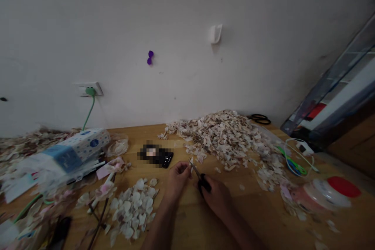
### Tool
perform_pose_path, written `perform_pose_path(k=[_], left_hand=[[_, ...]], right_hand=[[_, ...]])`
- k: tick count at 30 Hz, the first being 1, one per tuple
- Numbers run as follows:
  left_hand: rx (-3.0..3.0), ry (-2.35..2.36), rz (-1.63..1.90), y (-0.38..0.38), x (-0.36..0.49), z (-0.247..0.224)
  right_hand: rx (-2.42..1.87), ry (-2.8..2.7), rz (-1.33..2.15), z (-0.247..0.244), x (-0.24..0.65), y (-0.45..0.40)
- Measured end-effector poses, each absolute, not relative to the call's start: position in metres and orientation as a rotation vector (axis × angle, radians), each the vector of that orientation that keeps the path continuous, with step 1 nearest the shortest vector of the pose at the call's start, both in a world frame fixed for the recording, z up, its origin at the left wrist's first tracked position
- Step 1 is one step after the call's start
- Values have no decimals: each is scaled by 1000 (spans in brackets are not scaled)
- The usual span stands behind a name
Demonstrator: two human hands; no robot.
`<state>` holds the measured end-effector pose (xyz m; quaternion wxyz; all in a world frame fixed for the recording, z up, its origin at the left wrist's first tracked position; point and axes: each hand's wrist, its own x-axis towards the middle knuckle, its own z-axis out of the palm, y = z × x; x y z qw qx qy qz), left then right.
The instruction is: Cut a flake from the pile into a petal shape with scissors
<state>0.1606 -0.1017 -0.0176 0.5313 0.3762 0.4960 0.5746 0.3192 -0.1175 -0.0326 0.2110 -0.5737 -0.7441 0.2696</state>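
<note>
My right hand grips small black-handled scissors, blades pointing up and left. My left hand pinches a small pale piece at the blade tips. Both hands hover over the wooden table. A small heap of trimmed white petals lies to the left of my left forearm. A large pile of pale scraps spreads behind the hands toward the wall.
A black phone lies just behind my left hand. A tissue box and artificial flower stems sit at left. A red-lidded jar, cables and another pair of scissors are at right.
</note>
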Motion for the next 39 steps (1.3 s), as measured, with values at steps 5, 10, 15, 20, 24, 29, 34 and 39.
perform_pose_path(k=[5, 10, 15, 20, 24, 29, 34, 39], left_hand=[[667, 927, 1406, -103, 168, -28], [558, 861, 1446, -104, 174, -33], [681, 989, 1447, -104, 170, -30], [816, 1103, 1402, -104, 166, -21], [897, 1135, 1391, -103, 163, -18], [911, 1136, 1397, -101, 160, -21], [658, 931, 1387, -105, 166, -26], [474, 774, 1390, -111, 175, -22]], right_hand=[[-1609, -2041, 752, -33, 319, -117], [-1595, -2044, 756, -32, 319, -117], [-1593, -2047, 777, -29, 319, -118], [-1608, -2051, 760, -29, 318, -119], [-1608, -2055, 778, -29, 319, -119], [-1608, -2077, 757, -29, 320, -119], [-1601, -2060, 763, -33, 321, -118], [-1593, -2051, 771, -35, 322, -117]])
